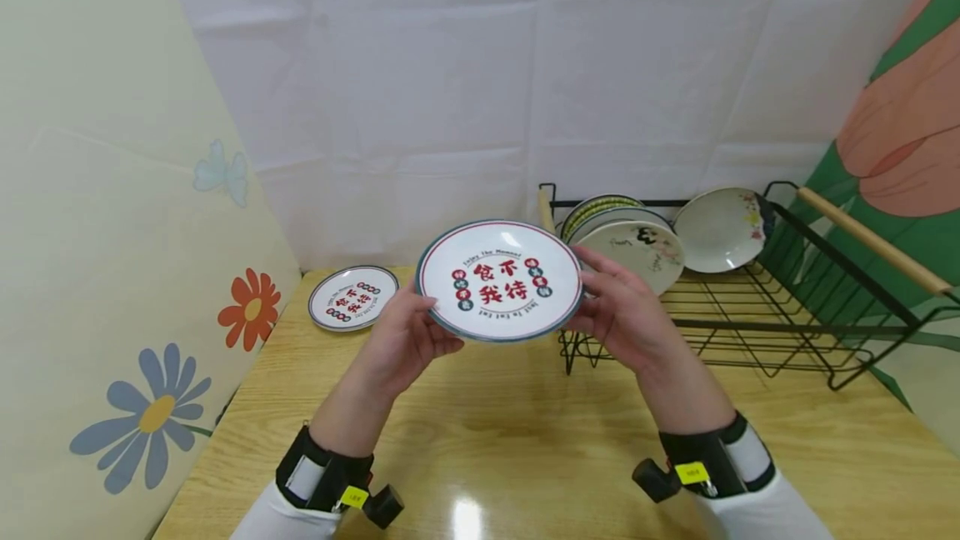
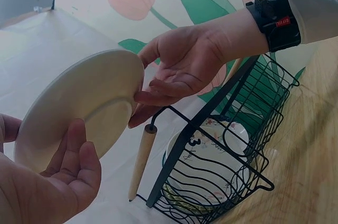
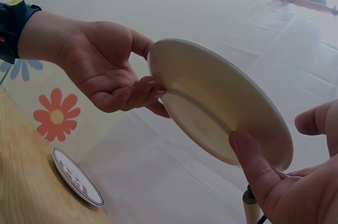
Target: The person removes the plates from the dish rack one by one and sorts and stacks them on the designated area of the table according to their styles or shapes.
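Note:
A white plate [image 1: 501, 282] with red lettering and a blue-green rim is held up above the table between both hands. The left hand [image 1: 408, 327] grips its left edge, thumb at the rim and fingers beneath. On the opposite edge, the right hand [image 1: 618, 307] holds it with fingers around the rim. Both wrist views show the plate's plain underside [image 2: 90, 102], with left fingertips [image 2: 76, 131] against it. A similar lettered plate [image 1: 354, 298] lies on the table at the left, beyond the left hand.
A black wire dish rack [image 1: 735, 327] with wooden handles stands at the right. Inside lean several plates, among them a floral one [image 1: 720, 232] and one with dark brushwork [image 1: 637, 252]. A white cloth [image 1: 420, 90] hangs behind the wooden table [image 1: 465, 432]; a flower-painted wall [image 1: 150, 215] borders the left.

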### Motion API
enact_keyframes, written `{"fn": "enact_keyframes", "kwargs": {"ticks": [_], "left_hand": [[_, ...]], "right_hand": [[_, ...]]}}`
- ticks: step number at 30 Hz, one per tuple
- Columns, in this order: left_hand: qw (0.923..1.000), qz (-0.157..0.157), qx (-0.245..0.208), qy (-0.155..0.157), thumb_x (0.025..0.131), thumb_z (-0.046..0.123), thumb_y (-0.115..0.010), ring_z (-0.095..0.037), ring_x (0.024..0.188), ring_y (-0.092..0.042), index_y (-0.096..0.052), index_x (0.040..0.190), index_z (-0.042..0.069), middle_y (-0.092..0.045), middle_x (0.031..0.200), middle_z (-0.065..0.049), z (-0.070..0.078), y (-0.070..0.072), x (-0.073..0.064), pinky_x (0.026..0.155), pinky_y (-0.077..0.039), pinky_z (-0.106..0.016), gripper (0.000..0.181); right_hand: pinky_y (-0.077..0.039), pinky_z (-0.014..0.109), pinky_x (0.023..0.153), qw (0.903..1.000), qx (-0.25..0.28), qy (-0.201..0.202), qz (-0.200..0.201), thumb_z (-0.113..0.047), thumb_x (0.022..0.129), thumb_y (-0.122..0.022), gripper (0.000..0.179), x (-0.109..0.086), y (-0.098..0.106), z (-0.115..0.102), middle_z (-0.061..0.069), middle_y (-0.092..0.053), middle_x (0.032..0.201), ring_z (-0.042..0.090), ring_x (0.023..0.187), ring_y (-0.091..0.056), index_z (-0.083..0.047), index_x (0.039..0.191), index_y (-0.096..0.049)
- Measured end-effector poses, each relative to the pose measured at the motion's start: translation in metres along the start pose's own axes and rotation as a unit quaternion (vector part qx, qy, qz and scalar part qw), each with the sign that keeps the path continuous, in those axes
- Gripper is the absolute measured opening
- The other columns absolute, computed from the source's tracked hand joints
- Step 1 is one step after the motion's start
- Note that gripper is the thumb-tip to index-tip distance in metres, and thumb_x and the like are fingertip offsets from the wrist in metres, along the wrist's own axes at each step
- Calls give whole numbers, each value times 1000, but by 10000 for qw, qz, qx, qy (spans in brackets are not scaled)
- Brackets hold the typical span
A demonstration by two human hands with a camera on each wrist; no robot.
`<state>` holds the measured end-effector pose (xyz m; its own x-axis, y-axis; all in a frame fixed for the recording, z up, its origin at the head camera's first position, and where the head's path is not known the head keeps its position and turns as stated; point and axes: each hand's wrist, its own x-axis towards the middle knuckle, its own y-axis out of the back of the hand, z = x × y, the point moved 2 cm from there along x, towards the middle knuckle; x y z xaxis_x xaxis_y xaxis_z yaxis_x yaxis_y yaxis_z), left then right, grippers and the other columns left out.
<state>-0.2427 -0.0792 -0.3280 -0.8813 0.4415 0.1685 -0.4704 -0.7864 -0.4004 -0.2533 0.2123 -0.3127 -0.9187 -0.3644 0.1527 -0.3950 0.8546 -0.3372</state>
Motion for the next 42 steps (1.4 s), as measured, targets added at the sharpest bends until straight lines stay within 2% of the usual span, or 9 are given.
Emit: {"fn": "enact_keyframes", "kwargs": {"ticks": [5,11,16,21,27,32,37,42], "left_hand": [[9998,183,-42,-36,105,13,-33,-10,80,-75,-26,160,10,-79,100,5,2,6,1,75,-60,-30,56],[9983,562,-152,-70,106,11,-33,-12,81,-76,-26,161,16,-80,95,3,6,18,4,73,-61,-31,56],[9967,749,-211,-237,108,11,-33,-14,86,-78,-23,163,21,-80,100,1,9,34,7,76,-63,-33,57],[9924,1166,-227,-331,109,12,-33,-14,89,-79,-22,163,23,-80,105,-1,13,56,8,80,-64,-36,56],[9831,1779,-303,-311,110,15,-35,-14,90,-79,-20,164,27,-79,105,-2,18,84,9,82,-64,-38,57],[9751,2164,-397,-290,111,16,-38,-17,90,-79,-22,163,31,-80,105,-3,17,107,10,80,-64,-38,56],[9607,2722,-533,66,111,19,-41,-19,94,-79,-19,163,37,-79,107,-2,13,130,8,81,-64,-36,59],[9447,3167,-744,417,111,21,-40,-17,93,-79,-16,163,39,-78,105,-1,8,152,3,78,-63,-29,60]], "right_hand": [[-64,32,78,9994,182,156,-261,-11,109,-43,67,-1,-3,1,8,-73,122,18,87,-78,-3,165,-6],[-64,33,77,9991,310,14,-275,-19,111,-41,63,0,-8,6,4,-72,118,23,93,-79,-4,164,-11],[-64,35,77,9997,62,-180,-142,-32,112,-38,59,0,-15,10,2,-72,127,24,94,-79,-7,163,-19],[-64,34,77,9990,-44,-345,-292,-30,112,-36,58,0,-24,16,1,-71,130,23,96,-78,-7,163,-19],[-64,32,77,9964,225,-680,-461,-27,111,-38,58,4,-32,32,3,-70,130,24,99,-78,-7,163,-19],[-63,32,81,9934,201,-1073,-355,-39,111,-40,63,10,-36,53,13,-60,145,24,105,-76,-11,163,-21],[-62,34,87,9895,382,-1372,-222,-45,111,-32,62,16,-36,75,26,-40,160,25,112,-73,-12,163,-23],[-61,37,91,9875,460,-1506,-47,-47,111,-29,64,22,-33,97,29,-38,161,29,118,-70,-9,163,-23]]}}
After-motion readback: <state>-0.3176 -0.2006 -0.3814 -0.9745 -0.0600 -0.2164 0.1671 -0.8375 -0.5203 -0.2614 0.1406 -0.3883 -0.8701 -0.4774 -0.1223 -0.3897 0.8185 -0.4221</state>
